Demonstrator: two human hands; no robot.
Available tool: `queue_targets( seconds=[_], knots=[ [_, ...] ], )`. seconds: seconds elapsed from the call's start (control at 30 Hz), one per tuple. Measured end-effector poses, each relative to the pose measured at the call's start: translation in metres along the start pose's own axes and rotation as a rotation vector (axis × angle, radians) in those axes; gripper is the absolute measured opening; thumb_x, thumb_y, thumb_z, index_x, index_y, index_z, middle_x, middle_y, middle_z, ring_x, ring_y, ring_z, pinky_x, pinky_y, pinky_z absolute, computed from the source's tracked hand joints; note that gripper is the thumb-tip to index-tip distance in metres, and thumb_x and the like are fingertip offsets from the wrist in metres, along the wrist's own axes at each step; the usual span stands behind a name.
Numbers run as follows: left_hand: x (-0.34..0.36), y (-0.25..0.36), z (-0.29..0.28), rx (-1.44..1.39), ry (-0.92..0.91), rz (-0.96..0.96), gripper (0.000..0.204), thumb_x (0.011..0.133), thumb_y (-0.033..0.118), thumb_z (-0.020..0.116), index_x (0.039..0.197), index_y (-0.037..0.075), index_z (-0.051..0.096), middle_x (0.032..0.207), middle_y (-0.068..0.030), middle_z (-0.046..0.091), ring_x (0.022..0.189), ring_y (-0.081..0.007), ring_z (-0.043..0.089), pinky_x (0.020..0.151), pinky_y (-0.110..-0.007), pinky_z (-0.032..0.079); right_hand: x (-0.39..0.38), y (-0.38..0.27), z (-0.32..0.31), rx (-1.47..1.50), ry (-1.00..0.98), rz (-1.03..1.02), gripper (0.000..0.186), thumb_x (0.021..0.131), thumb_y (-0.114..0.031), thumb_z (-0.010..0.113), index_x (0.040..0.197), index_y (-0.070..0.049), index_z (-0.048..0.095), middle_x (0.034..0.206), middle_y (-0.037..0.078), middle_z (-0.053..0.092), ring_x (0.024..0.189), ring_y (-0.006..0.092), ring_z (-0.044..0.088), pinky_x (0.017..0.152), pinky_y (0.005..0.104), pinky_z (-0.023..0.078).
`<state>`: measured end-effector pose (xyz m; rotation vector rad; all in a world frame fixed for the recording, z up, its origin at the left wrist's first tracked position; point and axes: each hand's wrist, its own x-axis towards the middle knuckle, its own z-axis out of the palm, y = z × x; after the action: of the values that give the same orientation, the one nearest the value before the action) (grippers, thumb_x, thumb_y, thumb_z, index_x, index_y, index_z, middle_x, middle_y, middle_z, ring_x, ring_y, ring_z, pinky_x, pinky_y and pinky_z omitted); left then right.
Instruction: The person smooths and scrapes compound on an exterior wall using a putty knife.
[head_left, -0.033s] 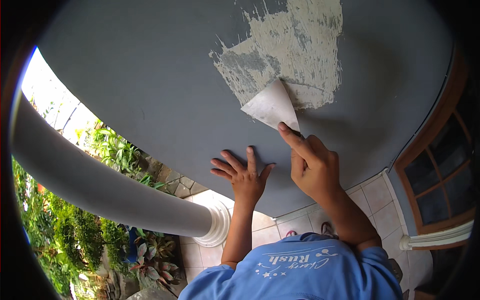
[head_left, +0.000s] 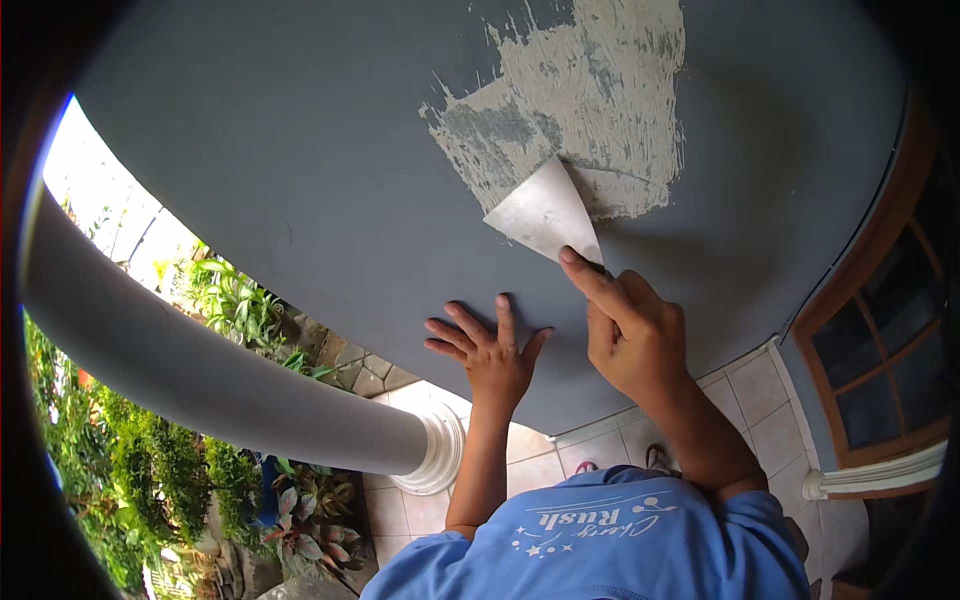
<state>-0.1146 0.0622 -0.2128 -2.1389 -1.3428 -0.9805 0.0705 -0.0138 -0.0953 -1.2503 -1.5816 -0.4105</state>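
Above both hands, a pale, streaky patch (head_left: 625, 110) covers part of the grey wall (head_left: 270, 190); judging by its look, this stretch is worked but uneven, with grey showing through on its left and ragged streaks along its edges. Around and left of the left hand (head_left: 495, 368), the wall is plain grey, without that coat. The right hand (head_left: 640, 335) is closed around a scraper (head_left: 545, 212) — handle mostly hidden, index finger laid along the blade — whose front edge lies at the patch's lower left border, just above that hand. The left hand is spread wide against the wall, holding nothing. Since the earlier frame little differs: hands, scraper and surroundings sit slightly farther right in view, while the patch looks unchanged.
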Motion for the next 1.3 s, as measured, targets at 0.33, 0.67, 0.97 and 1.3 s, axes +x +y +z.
queue_targets(
  seconds=[0.33,0.67,0.97,1.3],
  knots=[
    [0.002,0.007,0.005,-0.033,0.015,0.007,0.104,0.079,0.065,0.067,0.157,0.032,0.007,0.154,-0.0368,-0.015,0.135,-0.0649,-0.021,0.098,-0.079,-0.011,-0.002,0.011,-0.002,0.019,0.041,0.012,0.052,0.082,-0.001,0.062,0.129,-0.023,0.065,0.062,0.004,0.050,0.045,0.0189,0.051,0.042,0.0319,0.045],
    [0.011,0.026,-0.028,-0.067,0.012,-0.037,0.098,0.078,0.053,0.076,0.155,0.024,0.022,0.153,-0.0398,-0.013,0.136,-0.0647,-0.017,0.102,-0.078,-0.004,0.001,0.018,-0.018,0.133,-0.058,0.053,0.050,0.087,0.003,0.057,0.132,-0.018,0.063,0.069,0.008,0.054,0.055,0.0217,0.056,0.051,0.0330,0.046],
    [0.063,0.086,-0.081,-1.615,-0.233,-0.329,0.049,0.101,0.034,0.049,0.135,-0.001,0.049,0.125,-0.0176,0.063,0.119,-0.0258,0.059,0.100,-0.038,0.046,-0.020,-0.009,-0.049,0.861,-0.120,0.467,0.060,0.096,-0.002,0.044,0.152,0.003,0.023,0.104,0.014,0.064,0.059,0.0063,0.049,0.052,0.0189,0.041],
    [0.098,0.150,-0.061,-2.107,-0.264,-0.719,0.058,0.105,0.047,0.035,0.102,-0.002,0.064,0.088,-0.0129,0.070,0.077,-0.0201,0.069,0.068,-0.030,0.058,-0.055,0.043,-0.042,1.050,-0.326,0.479,0.059,0.099,-0.012,0.042,0.151,0.007,0.021,0.103,0.014,0.061,0.061,0.0056,0.048,0.052,0.0203,0.038]
  ],
)
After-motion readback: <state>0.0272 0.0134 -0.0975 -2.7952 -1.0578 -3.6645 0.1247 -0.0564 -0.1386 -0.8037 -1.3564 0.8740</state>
